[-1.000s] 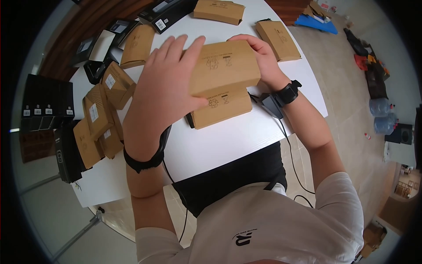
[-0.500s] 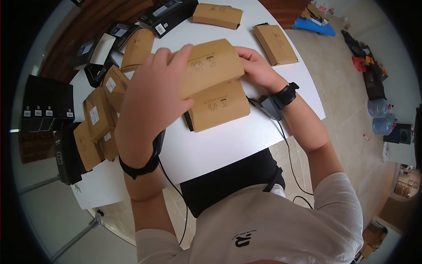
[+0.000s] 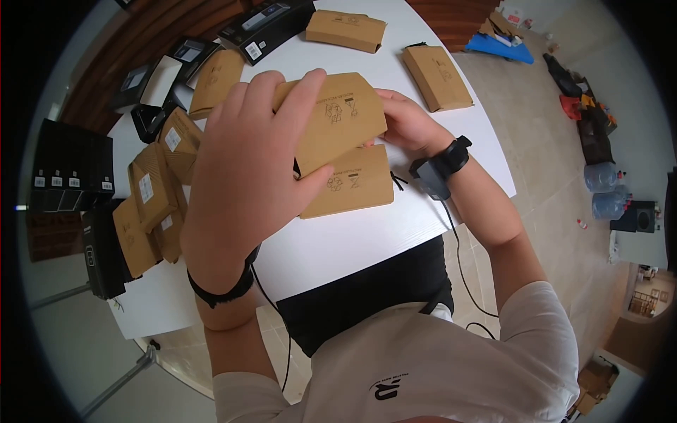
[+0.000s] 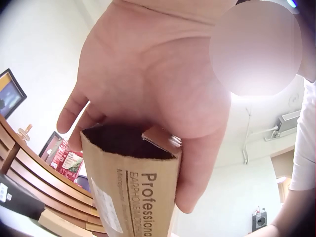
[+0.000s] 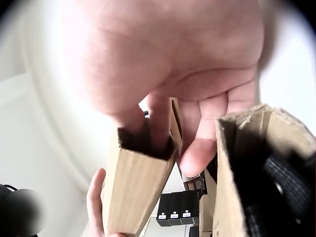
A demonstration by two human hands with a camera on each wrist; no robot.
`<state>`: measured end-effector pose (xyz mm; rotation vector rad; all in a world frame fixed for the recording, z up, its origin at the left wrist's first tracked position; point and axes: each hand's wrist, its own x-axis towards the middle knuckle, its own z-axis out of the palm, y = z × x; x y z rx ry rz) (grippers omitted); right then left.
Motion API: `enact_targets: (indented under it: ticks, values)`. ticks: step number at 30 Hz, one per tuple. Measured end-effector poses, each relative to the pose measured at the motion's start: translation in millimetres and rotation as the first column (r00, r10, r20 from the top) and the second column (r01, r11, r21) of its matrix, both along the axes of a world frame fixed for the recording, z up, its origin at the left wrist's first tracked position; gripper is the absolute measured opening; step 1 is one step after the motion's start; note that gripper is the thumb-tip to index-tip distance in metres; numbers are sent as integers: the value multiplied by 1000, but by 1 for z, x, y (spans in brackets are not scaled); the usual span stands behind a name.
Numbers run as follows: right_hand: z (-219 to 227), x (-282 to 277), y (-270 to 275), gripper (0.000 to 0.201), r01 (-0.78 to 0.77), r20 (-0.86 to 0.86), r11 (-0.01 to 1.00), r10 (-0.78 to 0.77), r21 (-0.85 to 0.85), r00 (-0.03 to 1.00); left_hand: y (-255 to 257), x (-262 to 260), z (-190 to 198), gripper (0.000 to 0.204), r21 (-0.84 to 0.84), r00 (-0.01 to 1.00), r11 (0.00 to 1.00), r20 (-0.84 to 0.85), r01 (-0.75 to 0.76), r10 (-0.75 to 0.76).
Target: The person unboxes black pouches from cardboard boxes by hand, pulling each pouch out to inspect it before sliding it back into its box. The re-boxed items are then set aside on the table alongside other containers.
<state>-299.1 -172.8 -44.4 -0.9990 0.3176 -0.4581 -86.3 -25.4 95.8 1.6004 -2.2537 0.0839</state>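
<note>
My left hand [image 3: 247, 148] grips a brown cardboard box [image 3: 345, 120] from its left end, thumb on the near side and fingers over the far side. That end gapes in the left wrist view, with a folded flap inside its edge. My right hand [image 3: 415, 128] is at the other end. In the right wrist view, fingertips of the right hand [image 5: 173, 74] reach into the box's [image 5: 136, 187] open mouth, while other fingers curl outside beside a raised flap. Below it on the table lies a second cardboard box [image 3: 361, 189]; black braided cord shows inside its open end.
More cardboard boxes [image 3: 345, 29] stand along the white table's far side, one at the right [image 3: 437, 77]. At the left are stacked cardboard boxes [image 3: 151, 190], black boxes [image 3: 74, 166] and a long black box [image 3: 264, 28]. Cables [image 3: 458, 247] trail from both wrists.
The held box has moved left and slightly down in view, tilting more. My right hand has shifted from over its far edge to its right end. The lower box stays on the table.
</note>
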Motion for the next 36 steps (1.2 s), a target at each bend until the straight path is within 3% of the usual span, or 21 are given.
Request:
enact_targets:
  ticks: [5,13,18,20,23,25,28,30,36]
  values:
    - [10,4,2,39,54,56,992,-61,117,997,-3,-5,1,81,-155,999,988,39,-5,11]
    - [6,3,-3,43,25,133,953,-69,301,989,-4,9,4,84,-106,1000,994,22,10,-7]
    - [1,7,-4,35,260,56,954,-271,150,961,3,33,18,84,-35,997,998,-67,42,-45]
    - [-1,4,-11,33,310,54,929,-327,200,944,5,42,22,79,-43,989,998,-144,-42,35]
    - [2,2,-15,29,463,-7,834,-483,300,876,6,56,22,79,-42,983,988,-110,-152,147]
    - [1,2,-17,30,468,-3,840,-486,275,874,6,58,20,79,-64,977,977,-84,-204,198]
    - [1,3,-16,31,466,-17,853,-476,236,880,2,51,20,77,-48,990,993,-86,-112,107]
    - [4,6,-12,32,457,-34,861,-461,223,887,0,43,15,75,-47,998,999,-56,27,-30]
    - [0,5,-15,34,408,-12,886,-416,223,909,-5,29,7,75,-64,999,998,-30,21,-23]
